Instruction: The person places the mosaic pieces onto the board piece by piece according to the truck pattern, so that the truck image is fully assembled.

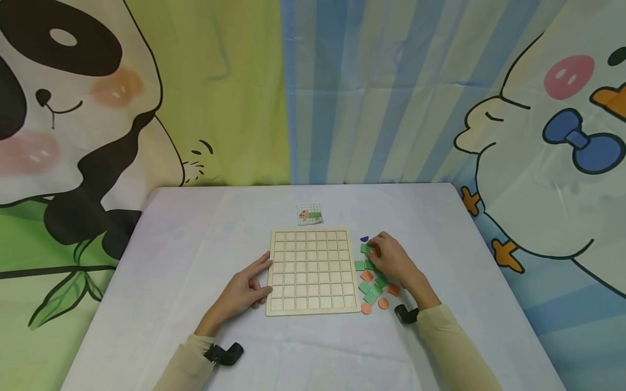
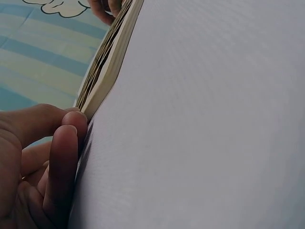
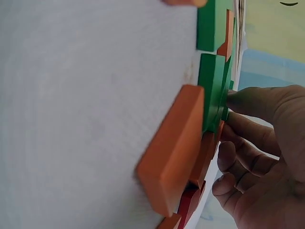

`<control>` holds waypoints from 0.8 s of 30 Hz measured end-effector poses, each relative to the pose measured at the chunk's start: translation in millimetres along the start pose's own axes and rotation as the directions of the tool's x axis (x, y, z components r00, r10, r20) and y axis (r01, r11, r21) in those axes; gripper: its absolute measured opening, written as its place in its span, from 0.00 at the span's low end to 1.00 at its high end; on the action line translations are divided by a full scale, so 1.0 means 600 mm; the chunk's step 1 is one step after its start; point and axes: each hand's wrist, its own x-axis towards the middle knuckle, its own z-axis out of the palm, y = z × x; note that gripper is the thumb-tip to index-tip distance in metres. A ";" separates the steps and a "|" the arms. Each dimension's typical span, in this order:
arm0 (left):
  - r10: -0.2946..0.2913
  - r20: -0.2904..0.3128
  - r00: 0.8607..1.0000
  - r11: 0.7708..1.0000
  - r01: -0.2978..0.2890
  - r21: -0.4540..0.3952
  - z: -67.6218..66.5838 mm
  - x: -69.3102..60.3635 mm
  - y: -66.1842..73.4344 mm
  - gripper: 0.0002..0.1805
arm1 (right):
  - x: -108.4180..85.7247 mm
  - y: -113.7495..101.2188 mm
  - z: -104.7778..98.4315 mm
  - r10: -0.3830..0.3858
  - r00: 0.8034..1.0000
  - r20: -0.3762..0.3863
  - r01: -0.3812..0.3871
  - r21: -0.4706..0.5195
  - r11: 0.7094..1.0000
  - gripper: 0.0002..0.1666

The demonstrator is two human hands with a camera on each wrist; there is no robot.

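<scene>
The pale, square wooden grid board [image 1: 313, 272] looks matt and smooth. The green rectangular block [image 3: 211, 90] and the orange slant-ended block [image 3: 174, 148] look like painted wood, smooth with a faint sheen. The white tabletop [image 1: 205, 239] has a matt, cloth-like surface; the blue-striped curtain [image 1: 334, 92] is creased fabric.

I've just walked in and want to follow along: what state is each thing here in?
Board: lying flat, grid side up
Card: lying picture side up
Green pieces: loose, bunched
Orange pieces: loose, scattered
Blue piece: loose
Left hand: touching the board's left edge
Right hand: fingertips at the green pieces; grip unclear
</scene>
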 end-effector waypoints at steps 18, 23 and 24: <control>0.010 -0.002 1.000 1.000 -0.010 -0.002 0.001 -0.001 -0.004 0.43 | -0.024 -0.019 0.005 -0.055 0.998 -0.017 0.056 0.017 0.998 0.19; 0.016 0.001 1.000 1.000 -0.015 -0.016 0.000 0.000 -0.004 0.43 | -0.030 -0.033 0.004 -0.059 0.998 0.014 0.059 0.037 0.998 0.19; 0.016 0.000 1.000 1.000 -0.016 -0.016 0.000 0.000 -0.004 0.43 | -0.031 -0.035 0.004 -0.061 0.998 0.022 0.060 0.039 0.997 0.19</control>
